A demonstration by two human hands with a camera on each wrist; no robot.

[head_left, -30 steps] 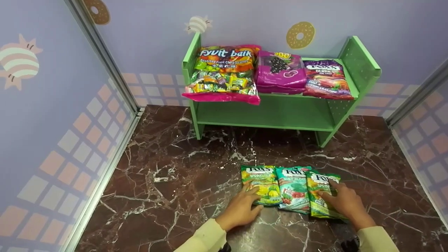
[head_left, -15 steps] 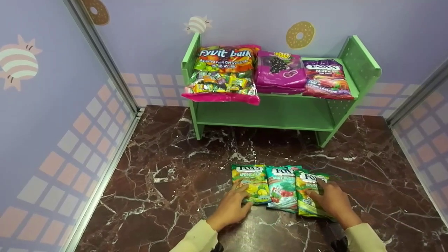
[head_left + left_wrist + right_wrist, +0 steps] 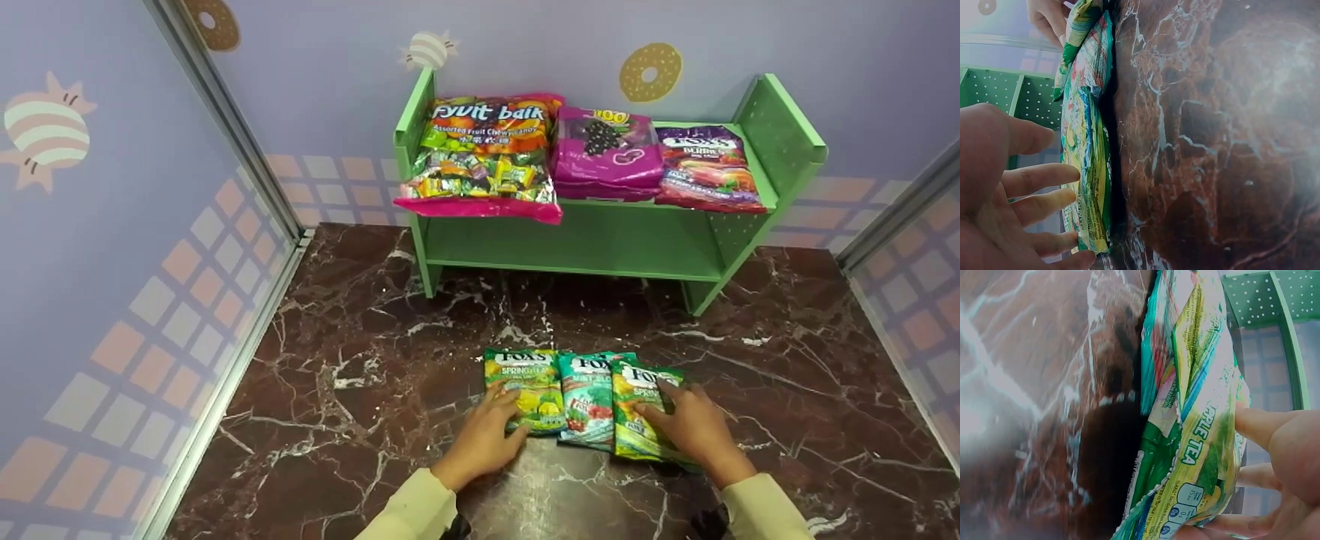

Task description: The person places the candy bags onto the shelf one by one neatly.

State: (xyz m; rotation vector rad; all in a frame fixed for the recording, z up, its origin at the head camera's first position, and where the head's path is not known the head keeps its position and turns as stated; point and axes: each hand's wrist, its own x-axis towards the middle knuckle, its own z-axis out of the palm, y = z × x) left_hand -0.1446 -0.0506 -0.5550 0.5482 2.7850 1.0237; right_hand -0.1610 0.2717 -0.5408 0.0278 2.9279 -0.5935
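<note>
Three flat Fox's candy bags lie side by side on the dark marbled surface: a yellow-green Spring Tea bag [image 3: 541, 401] at left, a teal Mint bag [image 3: 592, 405] in the middle, and another yellow-green bag [image 3: 628, 427] at right, overlapping the teal one's edge. My left hand [image 3: 484, 439] touches the left bag's outer side, its fingers spread and nearly straight in the left wrist view. On the right bag rests my right hand [image 3: 696, 427], thumb and fingers apart on its upper face and outer side. Another green wrapper edge [image 3: 1154, 444] shows beneath it in the right wrist view.
Behind the bags stands a green two-tier shelf [image 3: 577, 266]. Its upper tier bears a large Fyvit Baik candy bag [image 3: 487, 154], a purple bag [image 3: 611, 161] and a Fox's Berries bag [image 3: 709, 169]. Patterned walls enclose the left [image 3: 187, 247], back and right sides.
Both hands and the three candy bags between them have slid left along the surface. The bags keep their row. Shelf and its bags stay put.
</note>
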